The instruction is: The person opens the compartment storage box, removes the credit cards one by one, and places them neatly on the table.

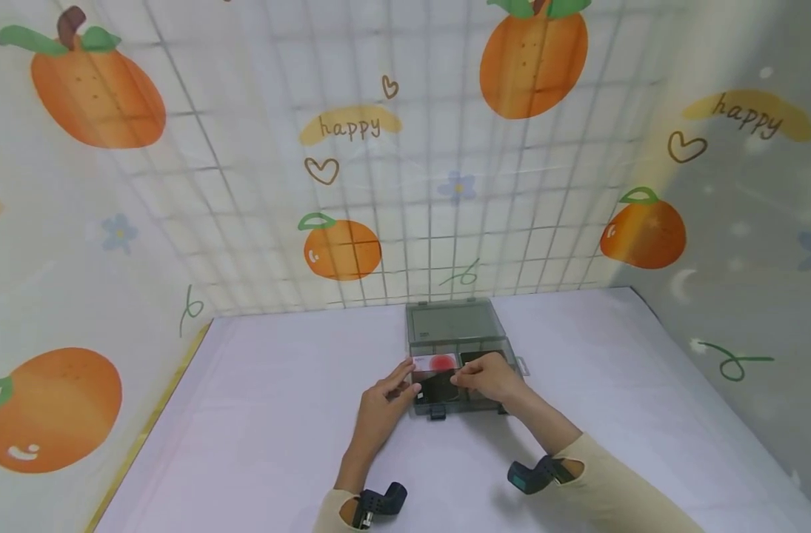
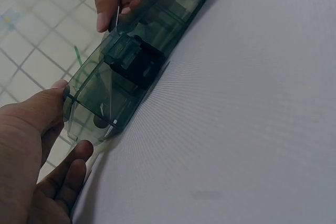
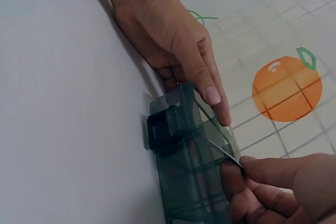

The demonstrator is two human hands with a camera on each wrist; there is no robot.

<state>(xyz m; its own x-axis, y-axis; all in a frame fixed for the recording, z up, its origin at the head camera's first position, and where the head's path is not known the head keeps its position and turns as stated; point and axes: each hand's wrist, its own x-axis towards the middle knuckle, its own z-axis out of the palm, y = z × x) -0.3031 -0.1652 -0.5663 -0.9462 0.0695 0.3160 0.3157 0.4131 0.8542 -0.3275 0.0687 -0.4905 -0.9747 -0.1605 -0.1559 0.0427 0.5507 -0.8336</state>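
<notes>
A translucent grey-green divided box (image 1: pixel 453 323) stands with its lid folded back. My right hand (image 1: pixel 492 381) pinches a thin black card (image 1: pixel 438 387) by its right edge, between thumb and forefinger. The card lies tilted over the front left compartment, and from the side it shows as a thin line (image 3: pixel 227 153). My left hand (image 1: pixel 381 407) rests along the box's left wall, thumb at the front corner and forefinger stretched toward the back. Behind the black card lies a white card with a red circle (image 1: pixel 441 362). Another dark piece (image 1: pixel 481 357) sits in the back right compartment, partly behind my right hand.
The box stands near the back of a white-covered table (image 1: pixel 278 414). Dark latches (image 1: pixel 438 412) stick out from its front wall, and a small clear loop (image 1: pixel 523 366) is on its right side. A printed curtain (image 1: pixel 378 185) over a wire grid rises behind.
</notes>
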